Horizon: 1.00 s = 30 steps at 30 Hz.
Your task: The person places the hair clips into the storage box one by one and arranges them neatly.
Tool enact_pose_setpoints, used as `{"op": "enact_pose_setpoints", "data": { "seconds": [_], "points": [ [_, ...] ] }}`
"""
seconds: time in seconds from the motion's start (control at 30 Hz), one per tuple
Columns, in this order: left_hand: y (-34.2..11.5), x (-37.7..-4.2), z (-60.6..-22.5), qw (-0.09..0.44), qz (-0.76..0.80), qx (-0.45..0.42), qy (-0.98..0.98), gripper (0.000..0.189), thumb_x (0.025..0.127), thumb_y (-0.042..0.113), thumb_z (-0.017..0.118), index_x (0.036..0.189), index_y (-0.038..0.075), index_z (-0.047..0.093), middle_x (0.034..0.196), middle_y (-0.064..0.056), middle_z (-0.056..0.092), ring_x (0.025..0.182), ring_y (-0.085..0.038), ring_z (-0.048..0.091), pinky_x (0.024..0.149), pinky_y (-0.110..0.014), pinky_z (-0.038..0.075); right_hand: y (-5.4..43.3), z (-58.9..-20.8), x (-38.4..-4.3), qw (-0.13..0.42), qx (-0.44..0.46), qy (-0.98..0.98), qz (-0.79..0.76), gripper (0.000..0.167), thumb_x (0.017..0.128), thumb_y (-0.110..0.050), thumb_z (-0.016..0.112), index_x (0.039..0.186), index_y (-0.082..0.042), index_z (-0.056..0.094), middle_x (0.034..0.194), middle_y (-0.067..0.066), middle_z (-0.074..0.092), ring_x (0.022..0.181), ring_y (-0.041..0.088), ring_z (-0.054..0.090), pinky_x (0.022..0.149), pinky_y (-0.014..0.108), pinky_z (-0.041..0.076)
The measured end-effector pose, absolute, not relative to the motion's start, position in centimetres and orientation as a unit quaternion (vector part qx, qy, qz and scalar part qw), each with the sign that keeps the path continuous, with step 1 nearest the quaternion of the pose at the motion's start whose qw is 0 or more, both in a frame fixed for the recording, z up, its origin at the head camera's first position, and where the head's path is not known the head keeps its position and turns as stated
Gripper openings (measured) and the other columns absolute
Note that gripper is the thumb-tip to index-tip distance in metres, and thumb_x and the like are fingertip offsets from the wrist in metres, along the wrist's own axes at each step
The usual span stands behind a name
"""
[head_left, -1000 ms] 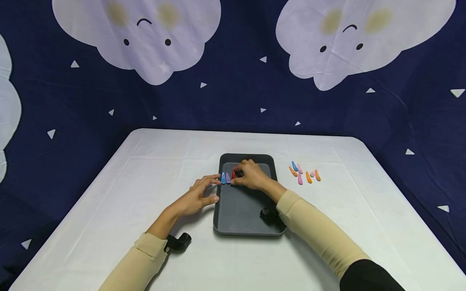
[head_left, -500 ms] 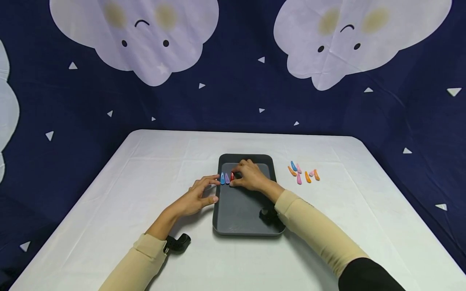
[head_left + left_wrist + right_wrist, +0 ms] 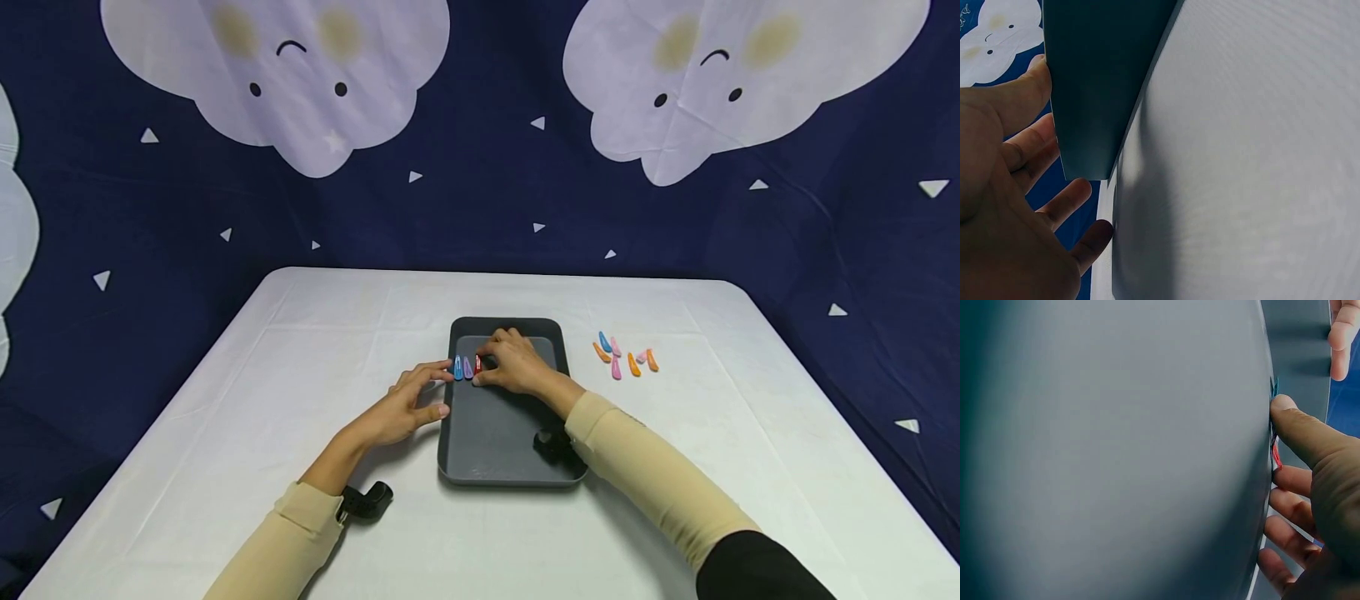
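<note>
A red hair clip [image 3: 477, 364] lies in the dark grey tray [image 3: 487, 442], between the thumb and forefinger of my right hand [image 3: 517, 365]. In the right wrist view, the red clip [image 3: 1277, 456] shows between those fingertips, partly hidden. Beside it, a purple hair clip [image 3: 468, 367] and a blue hair clip [image 3: 458, 367] stand side by side along the tray's left wall. My left hand [image 3: 405, 408] rests its spread fingers against the tray's left rim. The left wrist view has its thumb and fingers around the outer side wall [image 3: 1104, 94] of the tray.
On the white table [image 3: 360, 333], right of the tray, lie several loose hair clips: blue [image 3: 604, 342], pink [image 3: 617, 367] and orange ones [image 3: 634, 364]. A black camera mount [image 3: 367, 502] is on the left wrist. A navy curtain with clouds [image 3: 480, 208] hangs behind the table.
The head view has shifted very slightly. Both hands hold almost the same place, with the right thumb and forefinger still at the red hair clip.
</note>
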<state>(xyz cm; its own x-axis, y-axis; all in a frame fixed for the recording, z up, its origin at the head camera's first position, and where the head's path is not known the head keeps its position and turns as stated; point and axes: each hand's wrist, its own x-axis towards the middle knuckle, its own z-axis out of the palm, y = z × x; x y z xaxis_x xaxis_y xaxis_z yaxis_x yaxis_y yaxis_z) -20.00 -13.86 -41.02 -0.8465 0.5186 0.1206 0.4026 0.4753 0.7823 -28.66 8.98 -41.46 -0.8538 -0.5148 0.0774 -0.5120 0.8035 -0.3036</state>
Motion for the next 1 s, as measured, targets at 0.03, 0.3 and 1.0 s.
{"op": "enact_pose_setpoints", "data": {
  "seconds": [0.03,0.3,1.0],
  "points": [
    [-13.9,-20.0,-41.0,0.066,0.435,0.269,0.857,0.045,0.090,0.024,0.062,0.131,0.008,0.048,0.154,-0.004,0.031,0.138,-0.035,0.025,0.106,-0.066,0.013,9.0,-41.4,-28.7,0.004,-0.270,0.950,-0.158,0.051,0.078,-0.043,0.074,0.119,-0.014,0.065,0.120,0.008,0.058,0.108,0.025,0.047,0.094,0.046,0.040],
    [-14.0,-20.1,-41.1,0.064,0.433,0.269,0.858,0.045,0.091,0.025,0.062,0.131,0.010,0.048,0.154,-0.004,0.030,0.138,-0.035,0.024,0.106,-0.068,0.014,9.1,-41.4,-28.6,0.001,-0.274,0.948,-0.163,0.054,0.076,-0.045,0.075,0.119,-0.014,0.065,0.119,0.008,0.058,0.107,0.026,0.048,0.095,0.046,0.040],
    [-14.0,-20.0,-41.0,0.065,0.433,0.273,0.857,0.046,0.091,0.023,0.062,0.131,0.007,0.047,0.153,-0.005,0.031,0.137,-0.035,0.025,0.106,-0.067,0.014,9.4,-40.4,-28.4,0.022,-0.261,0.943,-0.205,0.055,0.078,-0.044,0.074,0.122,-0.012,0.063,0.122,0.010,0.056,0.112,0.028,0.046,0.098,0.048,0.038]
  ]
}}
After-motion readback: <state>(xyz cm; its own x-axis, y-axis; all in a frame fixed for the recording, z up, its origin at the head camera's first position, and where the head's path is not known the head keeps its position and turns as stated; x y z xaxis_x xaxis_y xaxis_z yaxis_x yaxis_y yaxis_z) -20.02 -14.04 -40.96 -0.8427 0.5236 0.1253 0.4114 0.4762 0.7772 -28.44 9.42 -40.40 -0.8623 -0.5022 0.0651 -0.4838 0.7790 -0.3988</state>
